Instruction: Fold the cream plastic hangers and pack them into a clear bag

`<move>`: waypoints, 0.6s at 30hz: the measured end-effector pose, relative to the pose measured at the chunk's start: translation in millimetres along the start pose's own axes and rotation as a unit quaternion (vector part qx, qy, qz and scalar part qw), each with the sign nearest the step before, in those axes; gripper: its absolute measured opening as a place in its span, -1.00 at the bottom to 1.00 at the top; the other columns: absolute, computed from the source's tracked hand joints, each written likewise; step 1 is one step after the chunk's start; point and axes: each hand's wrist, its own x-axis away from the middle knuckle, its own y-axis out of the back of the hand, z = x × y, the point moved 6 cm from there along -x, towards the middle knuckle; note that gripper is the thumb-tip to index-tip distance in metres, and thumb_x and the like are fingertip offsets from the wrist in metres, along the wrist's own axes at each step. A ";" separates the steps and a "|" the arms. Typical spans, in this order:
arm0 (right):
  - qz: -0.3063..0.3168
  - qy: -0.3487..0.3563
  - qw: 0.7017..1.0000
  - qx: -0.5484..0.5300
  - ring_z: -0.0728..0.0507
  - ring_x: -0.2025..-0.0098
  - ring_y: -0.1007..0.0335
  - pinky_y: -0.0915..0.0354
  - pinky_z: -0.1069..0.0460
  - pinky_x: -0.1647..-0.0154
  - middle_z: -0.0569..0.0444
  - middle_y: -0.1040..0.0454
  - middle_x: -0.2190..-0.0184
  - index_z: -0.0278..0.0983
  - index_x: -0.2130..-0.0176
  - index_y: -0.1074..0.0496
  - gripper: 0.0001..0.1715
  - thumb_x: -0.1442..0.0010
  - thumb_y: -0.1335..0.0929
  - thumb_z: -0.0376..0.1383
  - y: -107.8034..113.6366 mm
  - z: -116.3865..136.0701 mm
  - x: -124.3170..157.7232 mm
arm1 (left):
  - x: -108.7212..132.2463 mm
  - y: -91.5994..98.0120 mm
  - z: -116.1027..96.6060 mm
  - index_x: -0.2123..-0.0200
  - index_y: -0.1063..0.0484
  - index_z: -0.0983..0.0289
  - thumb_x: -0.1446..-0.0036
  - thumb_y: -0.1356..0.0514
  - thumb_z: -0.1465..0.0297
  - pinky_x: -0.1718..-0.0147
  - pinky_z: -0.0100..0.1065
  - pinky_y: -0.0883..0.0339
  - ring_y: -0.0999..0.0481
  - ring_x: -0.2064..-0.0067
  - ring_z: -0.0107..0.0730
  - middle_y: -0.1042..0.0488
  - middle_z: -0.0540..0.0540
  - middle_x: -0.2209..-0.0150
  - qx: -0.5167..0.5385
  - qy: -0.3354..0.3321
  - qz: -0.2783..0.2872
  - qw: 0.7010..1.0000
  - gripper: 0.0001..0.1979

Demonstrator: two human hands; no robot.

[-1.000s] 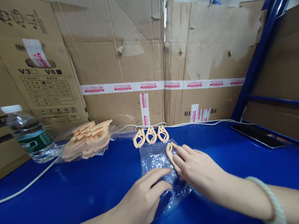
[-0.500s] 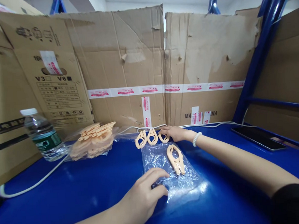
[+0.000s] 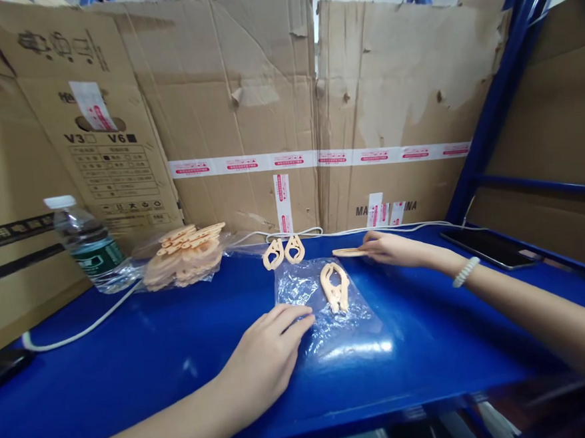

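A peach folding hanger [image 3: 349, 252] is pinched in my right hand [image 3: 387, 247], seen nearly edge-on above the blue table. My left hand [image 3: 275, 343] rests at the left edge of a clear plastic bag [image 3: 326, 340], its fingers close together; whether it pinches the film cannot be made out. On the bag lies another peach hanger [image 3: 335, 288], to the right of my left fingertips. Two more folded hangers, a left one [image 3: 273, 254] and a right one [image 3: 294, 249], lie side by side behind the bag.
Bagged peach hangers [image 3: 183, 263] are heaped at the left, beside a water bottle [image 3: 94, 249]. A black phone [image 3: 492, 248] lies at the back right. Cardboard [image 3: 235, 116] stands behind the blue table [image 3: 182, 360]. A white cable [image 3: 90, 333] curves at left, near a black object [image 3: 5, 368].
My right hand has picked up the rightmost of three hangers and moved right with it. My left fingers have drawn together on the bag. The view has tilted down.
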 end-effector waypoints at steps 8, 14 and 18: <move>-0.299 0.016 0.954 -0.026 -0.13 0.30 -0.42 -0.35 0.02 0.31 0.00 -0.44 0.28 -0.25 0.08 -0.37 -0.83 -0.35 -0.26 -0.30 79.8 99.5 60.2 | 18.8 -5.3 -9.5 -0.24 -0.15 0.22 -0.21 0.07 0.62 -0.15 0.05 -0.30 -0.28 -0.23 -0.18 -0.32 0.17 -0.21 0.084 0.083 -0.010 0.993 -0.46; -0.248 0.108 0.963 -0.003 -0.08 0.34 -0.44 -0.36 0.10 0.38 0.01 -0.48 0.29 -0.24 0.10 -0.42 -0.75 -0.41 -0.18 -0.35 81.8 203.6 89.2 | 18.8 -10.2 -11.3 -0.29 -0.08 0.22 -0.24 0.03 0.53 -0.24 0.03 -0.17 -0.13 -0.32 -0.18 -0.19 0.17 -0.29 0.111 0.161 -0.014 0.981 -0.46; -0.208 0.190 0.957 0.074 -0.08 0.49 -0.35 -0.31 0.06 0.48 0.03 -0.43 0.49 -0.33 0.25 -0.48 -0.61 -0.35 -0.13 -0.51 58.6 238.5 82.3 | 16.2 -10.9 -11.8 -0.26 -0.15 0.25 -0.27 0.06 0.50 -0.23 0.07 -0.17 -0.14 -0.31 -0.14 -0.20 0.19 -0.29 0.098 0.183 -0.042 0.977 -0.51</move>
